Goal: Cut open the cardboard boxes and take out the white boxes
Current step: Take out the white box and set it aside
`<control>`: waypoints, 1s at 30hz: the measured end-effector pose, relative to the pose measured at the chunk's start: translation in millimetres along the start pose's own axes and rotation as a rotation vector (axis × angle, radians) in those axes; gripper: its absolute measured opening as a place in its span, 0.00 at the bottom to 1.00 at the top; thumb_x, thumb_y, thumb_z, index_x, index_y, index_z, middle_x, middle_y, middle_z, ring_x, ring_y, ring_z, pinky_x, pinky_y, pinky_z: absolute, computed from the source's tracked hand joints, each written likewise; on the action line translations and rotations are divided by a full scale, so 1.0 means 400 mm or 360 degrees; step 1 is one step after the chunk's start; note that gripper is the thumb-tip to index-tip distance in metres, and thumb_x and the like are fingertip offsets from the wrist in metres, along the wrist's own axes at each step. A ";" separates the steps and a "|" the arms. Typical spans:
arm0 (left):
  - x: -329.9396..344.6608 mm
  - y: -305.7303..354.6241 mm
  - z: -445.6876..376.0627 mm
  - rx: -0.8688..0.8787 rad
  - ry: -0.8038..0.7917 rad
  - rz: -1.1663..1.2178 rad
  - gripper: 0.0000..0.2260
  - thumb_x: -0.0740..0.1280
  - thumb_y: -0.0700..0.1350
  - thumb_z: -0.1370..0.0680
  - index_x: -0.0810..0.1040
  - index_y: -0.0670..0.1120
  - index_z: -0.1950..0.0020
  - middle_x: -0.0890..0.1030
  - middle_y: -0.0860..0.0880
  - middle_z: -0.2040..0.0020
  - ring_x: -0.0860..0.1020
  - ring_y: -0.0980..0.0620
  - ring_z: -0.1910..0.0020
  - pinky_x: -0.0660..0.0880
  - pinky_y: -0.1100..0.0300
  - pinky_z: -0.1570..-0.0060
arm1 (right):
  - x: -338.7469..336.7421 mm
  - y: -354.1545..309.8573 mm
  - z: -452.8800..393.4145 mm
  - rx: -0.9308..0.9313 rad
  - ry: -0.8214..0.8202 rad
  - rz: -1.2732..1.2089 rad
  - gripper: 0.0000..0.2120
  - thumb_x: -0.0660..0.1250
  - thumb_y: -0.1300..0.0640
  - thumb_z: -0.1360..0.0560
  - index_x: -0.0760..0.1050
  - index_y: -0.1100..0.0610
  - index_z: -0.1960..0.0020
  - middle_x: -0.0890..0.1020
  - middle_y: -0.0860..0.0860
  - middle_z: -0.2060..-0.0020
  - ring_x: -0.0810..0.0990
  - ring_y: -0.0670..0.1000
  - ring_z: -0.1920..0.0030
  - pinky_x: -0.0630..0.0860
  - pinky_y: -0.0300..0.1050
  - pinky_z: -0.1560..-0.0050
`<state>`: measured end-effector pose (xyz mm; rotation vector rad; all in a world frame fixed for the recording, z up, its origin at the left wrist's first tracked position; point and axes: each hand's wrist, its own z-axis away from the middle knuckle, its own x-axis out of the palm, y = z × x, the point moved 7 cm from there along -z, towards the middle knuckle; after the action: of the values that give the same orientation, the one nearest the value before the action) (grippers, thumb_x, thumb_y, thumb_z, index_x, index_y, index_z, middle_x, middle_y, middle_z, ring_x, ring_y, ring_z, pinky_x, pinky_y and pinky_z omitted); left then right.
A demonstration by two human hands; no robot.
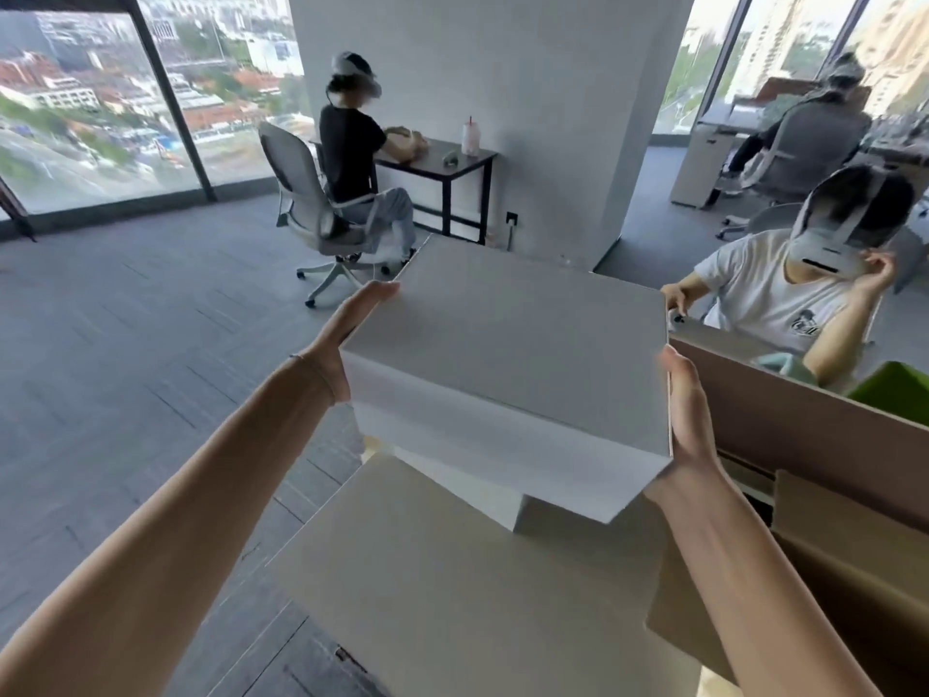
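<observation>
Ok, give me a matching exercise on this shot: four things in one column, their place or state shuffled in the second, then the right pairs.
Things:
1. left hand
2. right hand
3. white box
4. cardboard box

Place or state:
A. open, at the lower right
B. flat against the white box's left side
C. held up between both hands
D. flat against the white box's right side

Pairs: 1-B, 2-D, 3-C, 4-A
</observation>
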<state>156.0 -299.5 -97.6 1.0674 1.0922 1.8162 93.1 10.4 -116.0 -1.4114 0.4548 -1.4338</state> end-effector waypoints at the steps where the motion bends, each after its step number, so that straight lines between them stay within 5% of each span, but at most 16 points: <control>1: 0.000 0.015 -0.032 -0.0006 0.0005 -0.0001 0.15 0.67 0.56 0.23 0.85 0.47 0.61 0.82 0.46 0.64 0.82 0.47 0.67 0.80 0.60 0.62 | 0.010 -0.004 -0.028 -0.0012 0.0013 -0.0009 0.21 0.54 0.41 0.17 0.81 0.51 0.43 0.85 0.54 0.54 0.85 0.55 0.58 0.78 0.49 0.58; 10: -0.046 0.064 -0.275 -0.0059 -0.0105 -0.0075 0.13 0.78 0.56 0.38 0.86 0.48 0.63 0.83 0.47 0.63 0.82 0.47 0.66 0.80 0.58 0.62 | 0.060 -0.009 -0.218 -0.0051 0.0147 -0.0070 0.23 0.54 0.41 0.18 0.80 0.52 0.37 0.85 0.57 0.47 0.84 0.57 0.51 0.77 0.52 0.52; 15: -0.064 0.064 -0.385 -0.0179 -0.0160 -0.0087 0.18 0.66 0.56 0.22 0.86 0.48 0.64 0.82 0.46 0.63 0.82 0.47 0.67 0.77 0.55 0.57 | 0.082 0.016 -0.268 -0.0095 0.0256 -0.0037 0.23 0.53 0.41 0.18 0.80 0.52 0.39 0.86 0.55 0.50 0.85 0.54 0.55 0.77 0.49 0.56; 20: -0.071 0.058 -0.452 -0.0311 -0.0289 -0.0118 0.22 0.63 0.56 0.20 0.86 0.48 0.69 0.81 0.46 0.64 0.81 0.48 0.70 0.75 0.56 0.59 | 0.090 0.034 -0.306 -0.0176 0.0450 -0.0031 0.20 0.54 0.43 0.16 0.80 0.52 0.46 0.86 0.53 0.60 0.85 0.52 0.64 0.79 0.41 0.67; 30: -0.093 0.025 -0.545 -0.0385 -0.0475 -0.0074 0.18 0.64 0.57 0.22 0.85 0.48 0.63 0.81 0.46 0.63 0.80 0.46 0.67 0.74 0.55 0.57 | 0.090 0.081 -0.344 -0.0178 0.0630 0.0037 0.23 0.53 0.40 0.16 0.82 0.52 0.43 0.87 0.55 0.54 0.86 0.54 0.58 0.76 0.50 0.54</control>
<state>-30.7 -399.7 -161.3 1.1123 0.6956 1.6391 -9.6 -84.5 -157.5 -1.2017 0.8098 -1.6956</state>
